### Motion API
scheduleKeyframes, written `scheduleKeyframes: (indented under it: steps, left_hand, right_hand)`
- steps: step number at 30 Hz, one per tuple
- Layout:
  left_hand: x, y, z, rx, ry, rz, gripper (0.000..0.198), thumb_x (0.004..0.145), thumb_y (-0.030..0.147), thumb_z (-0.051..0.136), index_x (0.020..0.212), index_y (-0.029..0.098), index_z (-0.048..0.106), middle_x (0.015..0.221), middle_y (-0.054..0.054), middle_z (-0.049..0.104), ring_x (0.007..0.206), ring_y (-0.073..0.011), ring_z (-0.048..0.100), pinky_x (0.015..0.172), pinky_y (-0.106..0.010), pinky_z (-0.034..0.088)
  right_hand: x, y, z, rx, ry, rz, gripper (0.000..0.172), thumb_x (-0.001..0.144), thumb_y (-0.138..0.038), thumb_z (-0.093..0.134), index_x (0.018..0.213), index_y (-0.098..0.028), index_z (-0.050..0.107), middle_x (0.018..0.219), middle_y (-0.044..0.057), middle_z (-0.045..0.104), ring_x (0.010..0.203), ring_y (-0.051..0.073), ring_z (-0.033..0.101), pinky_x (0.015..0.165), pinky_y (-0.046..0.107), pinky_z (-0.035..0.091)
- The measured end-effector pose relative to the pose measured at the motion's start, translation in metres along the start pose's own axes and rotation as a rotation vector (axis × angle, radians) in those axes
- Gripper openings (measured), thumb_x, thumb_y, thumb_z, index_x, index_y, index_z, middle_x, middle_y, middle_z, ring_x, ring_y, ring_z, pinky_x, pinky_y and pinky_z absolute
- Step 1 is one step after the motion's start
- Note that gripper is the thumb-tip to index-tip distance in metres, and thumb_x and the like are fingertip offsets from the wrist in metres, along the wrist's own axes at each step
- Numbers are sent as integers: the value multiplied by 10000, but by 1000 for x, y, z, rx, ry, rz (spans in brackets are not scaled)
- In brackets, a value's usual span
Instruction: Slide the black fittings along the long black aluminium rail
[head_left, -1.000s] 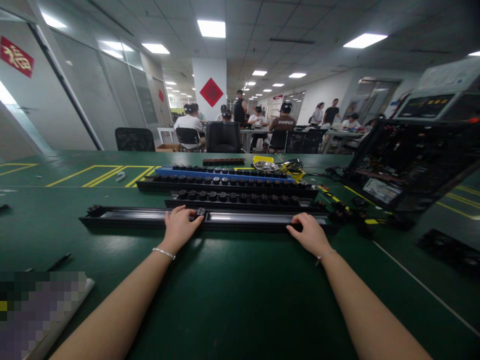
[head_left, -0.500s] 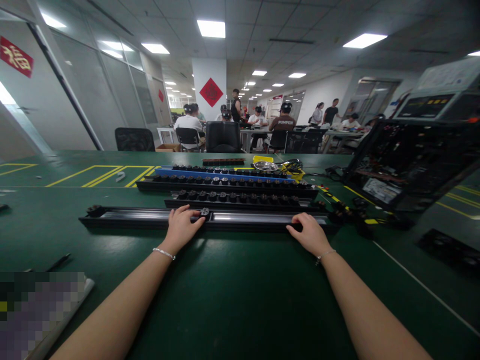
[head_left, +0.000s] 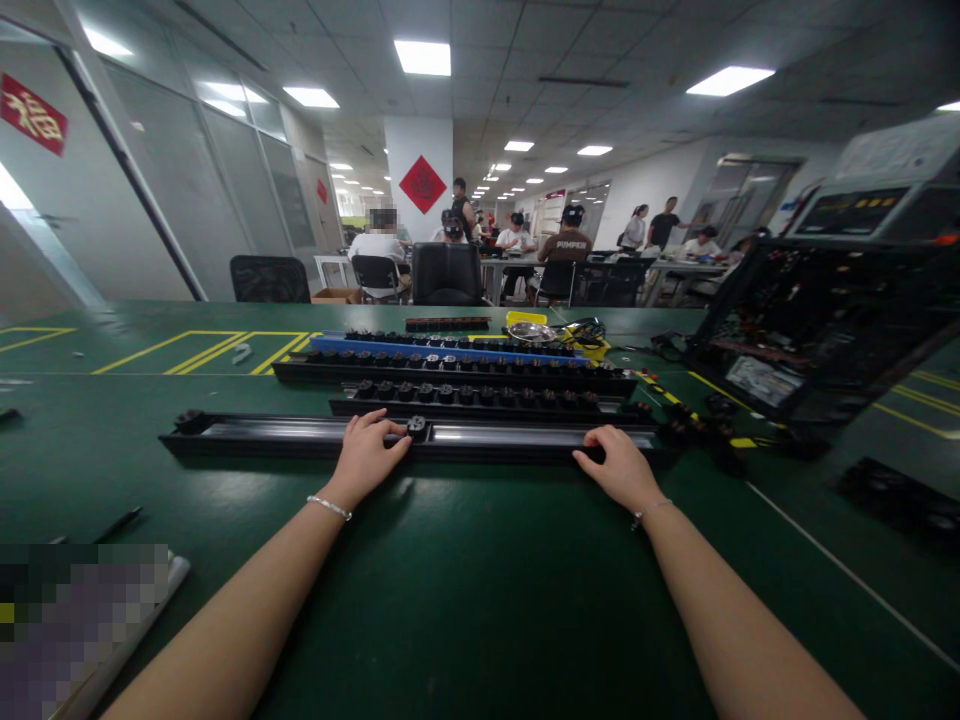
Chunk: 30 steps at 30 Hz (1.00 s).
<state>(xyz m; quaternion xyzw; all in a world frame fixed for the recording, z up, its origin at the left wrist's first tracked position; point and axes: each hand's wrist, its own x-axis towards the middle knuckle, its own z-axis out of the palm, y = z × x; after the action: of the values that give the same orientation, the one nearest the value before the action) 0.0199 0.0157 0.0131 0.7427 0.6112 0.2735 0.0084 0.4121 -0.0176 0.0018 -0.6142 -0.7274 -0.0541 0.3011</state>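
Left hand, grip unclear, slides the socket towards three o'clock, bringing it midway; right hand clamps the rail.

Black rail: long, straight, open-topped channel with a shiny silvery strip along its inside floor
Rail pose: lying nearly level, open side up, across the middle of the frame from left to right of centre
Black socket piece: small, with paler marks on top
Socket position: in the channel, just left of frame centre, top facing up; seating depth unclear
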Motion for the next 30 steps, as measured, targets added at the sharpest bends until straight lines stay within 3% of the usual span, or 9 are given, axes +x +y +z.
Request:
scheduleKeyframes:
  steps: [16,30]
  left_hand:
    - [-3,3,-1,-65,-31,87,162,781,356,525,837,225,603,1109,-63,669,1289,-232,415,1125,-480,185]
    - [-3,3,-3,-24,-76,140,213,782,354,519,895,254,669,1107,-33,680,1299,-227,404,1137,-474,159]
  right_hand:
    - [0,3,2,-3,-9,2,169,770,-385,536,749,-226,485,803,42,568,785,204,519,702,338,409]
    - [-1,0,0,9,-8,15,172,774,-389,529,739,-229,473,800,43,564,785,209,516,691,340,403]
